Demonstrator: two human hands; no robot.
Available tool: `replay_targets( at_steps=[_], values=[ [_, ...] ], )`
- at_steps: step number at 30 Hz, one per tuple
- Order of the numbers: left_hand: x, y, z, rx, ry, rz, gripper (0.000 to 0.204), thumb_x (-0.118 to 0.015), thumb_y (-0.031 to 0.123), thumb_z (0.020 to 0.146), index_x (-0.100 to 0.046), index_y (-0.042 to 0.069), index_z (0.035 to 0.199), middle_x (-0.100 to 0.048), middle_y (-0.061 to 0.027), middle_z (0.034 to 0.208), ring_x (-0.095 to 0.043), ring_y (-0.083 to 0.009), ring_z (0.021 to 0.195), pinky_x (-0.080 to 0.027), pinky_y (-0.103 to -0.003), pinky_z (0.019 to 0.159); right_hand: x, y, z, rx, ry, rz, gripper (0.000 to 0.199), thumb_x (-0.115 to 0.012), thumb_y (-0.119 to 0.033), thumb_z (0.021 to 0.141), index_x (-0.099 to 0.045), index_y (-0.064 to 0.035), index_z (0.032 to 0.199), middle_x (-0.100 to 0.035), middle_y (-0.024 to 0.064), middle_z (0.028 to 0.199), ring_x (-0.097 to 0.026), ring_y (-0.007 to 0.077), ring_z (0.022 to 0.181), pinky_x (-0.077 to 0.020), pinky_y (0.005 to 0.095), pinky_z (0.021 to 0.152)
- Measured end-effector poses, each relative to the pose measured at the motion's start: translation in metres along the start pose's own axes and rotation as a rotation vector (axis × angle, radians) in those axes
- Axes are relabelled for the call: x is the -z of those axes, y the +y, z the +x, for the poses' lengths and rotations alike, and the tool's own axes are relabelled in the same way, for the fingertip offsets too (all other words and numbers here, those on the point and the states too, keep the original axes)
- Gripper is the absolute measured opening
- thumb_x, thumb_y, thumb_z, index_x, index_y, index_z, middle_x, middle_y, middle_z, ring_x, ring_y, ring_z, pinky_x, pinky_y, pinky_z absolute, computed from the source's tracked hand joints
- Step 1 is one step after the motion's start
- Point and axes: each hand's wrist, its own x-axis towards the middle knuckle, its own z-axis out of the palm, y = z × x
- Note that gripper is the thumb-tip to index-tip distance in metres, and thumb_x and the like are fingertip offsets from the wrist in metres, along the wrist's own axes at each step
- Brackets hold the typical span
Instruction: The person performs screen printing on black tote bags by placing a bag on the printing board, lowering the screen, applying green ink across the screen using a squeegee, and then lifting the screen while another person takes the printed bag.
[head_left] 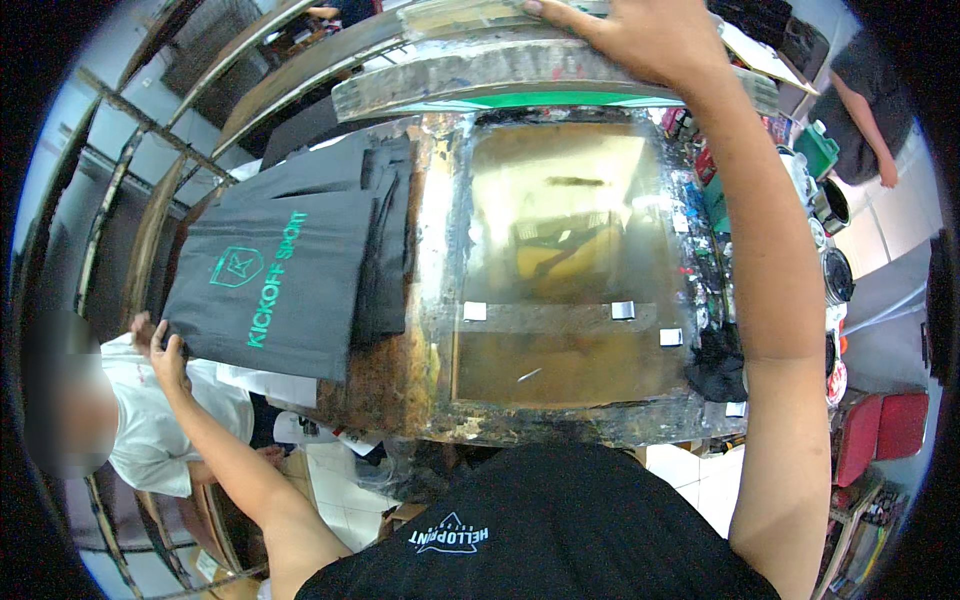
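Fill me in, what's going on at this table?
The person's left hand holds the near left corner of a black sheet with a green print, lying over other black pieces. The right hand is at a worn frame beyond the glossy board, though its exact grip is unclear. Small white pieces sit on that board. A co-worker in a white shirt is at the left.
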Motion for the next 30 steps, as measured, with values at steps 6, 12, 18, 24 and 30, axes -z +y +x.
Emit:
replay_targets(
  at_steps=[6,12,18,24,30],
  values=[
    [0.018,-0.026,-0.007,-0.341,0.695,1.145,0.058,-0.076,0.028,0.086,-0.064,0.001,0.135,-0.069,-0.0246,0.125,-0.065,-0.0433,0.111,-0.049,-0.05,0.099,0.016,-0.009,0.007,-0.103,-0.14,-0.009,0.098,-0.032,-0.089,0.091,-0.074,-0.0008,0.102,-0.075,0.0174,0.095,-0.07,0.027,0.093,-0.0544,0.044,0.084],
    [-0.192,0.136,-0.183,-0.813,-0.215,0.524,0.022,-0.073,0.024,0.094,-0.075,0.005,0.104,-0.074,-0.0135,0.103,-0.07,-0.033,0.095,-0.056,-0.042,0.082,0.007,-0.005,0.003,-0.031,0.103,-0.043,0.094,-0.041,-0.087,0.088,-0.073,0.0018,0.088,-0.071,0.0215,0.083,-0.069,0.034,0.085,-0.052,0.0468,0.086],
    [-0.247,0.121,-0.195,-0.988,-0.223,0.849,0.032,-0.073,0.034,0.091,-0.071,0.002,0.098,-0.071,-0.0136,0.098,-0.068,-0.0348,0.096,-0.054,-0.045,0.084,0.015,-0.007,0.002,-0.054,-0.021,-0.022,0.089,-0.039,-0.087,0.089,-0.065,-0.004,0.073,-0.062,0.0128,0.068,-0.062,0.0233,0.072,-0.0499,0.0411,0.067],
    [-0.248,0.076,-0.176,-0.801,-0.291,0.833,0.027,-0.059,0.027,0.103,-0.058,0.004,0.089,-0.067,-0.0174,0.083,-0.067,-0.0396,0.079,-0.052,-0.051,0.068,0.01,-0.002,0.006,-0.083,-0.195,-0.012,0.088,-0.029,-0.089,0.092,-0.063,-0.0073,0.086,-0.062,0.0095,0.076,-0.059,0.0169,0.072,-0.0485,0.038,0.061],
    [-0.273,0.167,-0.19,-1.014,-0.422,0.552,0.022,-0.053,0.023,0.106,-0.063,0.003,0.108,-0.069,-0.0224,0.107,-0.067,-0.0442,0.094,-0.055,-0.051,0.075,0.013,0.001,0.01,-0.054,-0.131,-0.037,0.098,-0.027,-0.087,0.093,-0.071,-0.002,0.114,-0.073,0.0151,0.096,-0.067,0.0226,0.086,-0.0545,0.0422,0.076]
  ],
)
